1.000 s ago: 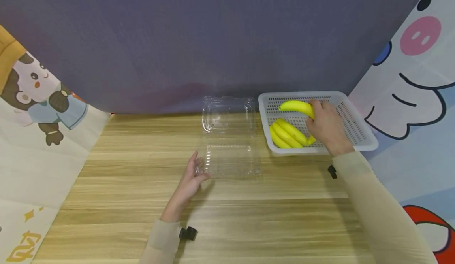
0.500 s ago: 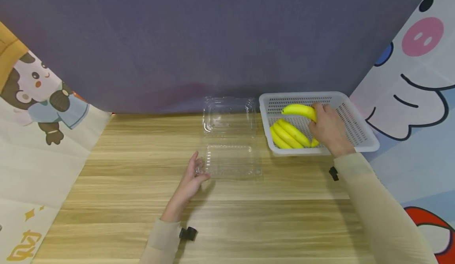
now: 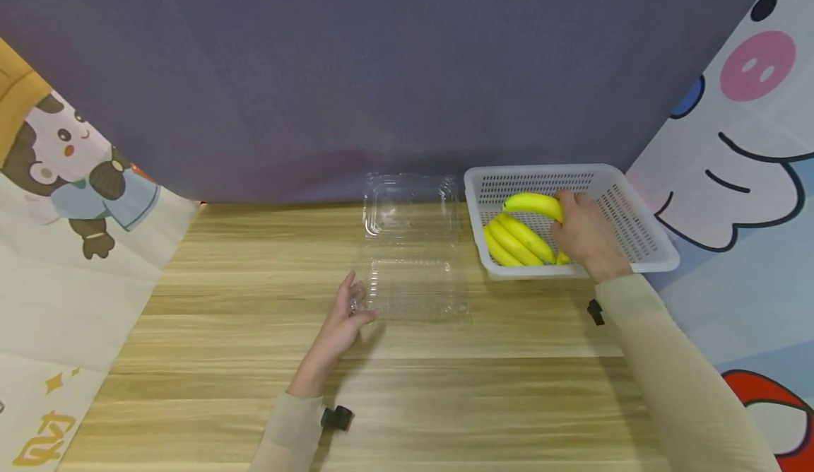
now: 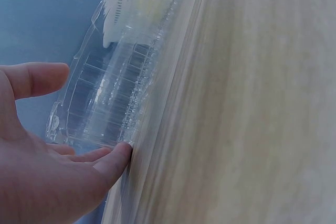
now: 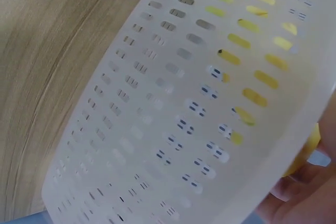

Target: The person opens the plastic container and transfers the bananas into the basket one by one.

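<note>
My right hand (image 3: 588, 235) is inside the white plastic basket (image 3: 664, 256) and grips a yellow banana (image 3: 533, 205) by its right end. Several more bananas (image 3: 518, 239) lie at the basket's left, just nearer than the held one. In the right wrist view the basket wall (image 5: 131, 103) hides most of that hand. My left hand (image 3: 337, 327) is beside a clear plastic clamshell box (image 3: 413, 288) with its lid (image 3: 410, 210) laid back. The left wrist view shows fingertips (image 4: 123, 153) touching the box's end while the thumb (image 4: 44, 77) stands apart from it.
Everything stands on a wood-grain table (image 3: 254, 260). A dark grey panel (image 3: 381, 69) rises behind the box and basket. White printed cloths with cartoon figures (image 3: 104, 175) flank both sides. Black wrist straps with cameras (image 3: 337, 417) sit on the cuffs.
My right hand and the banana in it have shifted slightly toward me in the basket. The left hand and the clamshell box have stayed where they were.
</note>
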`<state>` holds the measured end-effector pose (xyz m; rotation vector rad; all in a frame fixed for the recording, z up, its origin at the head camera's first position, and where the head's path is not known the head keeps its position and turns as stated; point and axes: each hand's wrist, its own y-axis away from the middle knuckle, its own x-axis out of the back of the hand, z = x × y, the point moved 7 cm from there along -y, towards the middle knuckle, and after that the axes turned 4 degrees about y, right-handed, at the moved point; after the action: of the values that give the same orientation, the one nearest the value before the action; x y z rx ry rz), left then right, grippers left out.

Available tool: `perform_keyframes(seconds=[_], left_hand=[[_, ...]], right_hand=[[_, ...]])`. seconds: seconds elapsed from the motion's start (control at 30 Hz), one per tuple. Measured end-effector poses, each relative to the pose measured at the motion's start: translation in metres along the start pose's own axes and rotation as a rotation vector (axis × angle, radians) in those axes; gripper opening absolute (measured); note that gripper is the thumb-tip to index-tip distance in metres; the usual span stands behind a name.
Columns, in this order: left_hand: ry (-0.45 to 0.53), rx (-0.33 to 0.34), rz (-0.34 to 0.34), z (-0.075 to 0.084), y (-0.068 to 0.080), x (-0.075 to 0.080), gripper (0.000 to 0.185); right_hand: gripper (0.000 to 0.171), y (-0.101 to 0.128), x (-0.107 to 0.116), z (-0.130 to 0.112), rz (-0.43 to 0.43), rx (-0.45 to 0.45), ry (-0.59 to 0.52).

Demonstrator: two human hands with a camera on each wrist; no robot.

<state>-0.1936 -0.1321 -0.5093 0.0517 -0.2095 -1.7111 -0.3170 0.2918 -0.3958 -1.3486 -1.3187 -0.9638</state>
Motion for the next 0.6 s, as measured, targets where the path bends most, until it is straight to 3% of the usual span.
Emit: perform_keyframes(seconds=[0.6], left_hand=[[0.006,-0.006,0.001,0.0022,0.0020,-0.0002,0.098]], right_hand=[[0.054,-0.0014,-0.0084,0.0072,-0.057,0.012,-0.001]])
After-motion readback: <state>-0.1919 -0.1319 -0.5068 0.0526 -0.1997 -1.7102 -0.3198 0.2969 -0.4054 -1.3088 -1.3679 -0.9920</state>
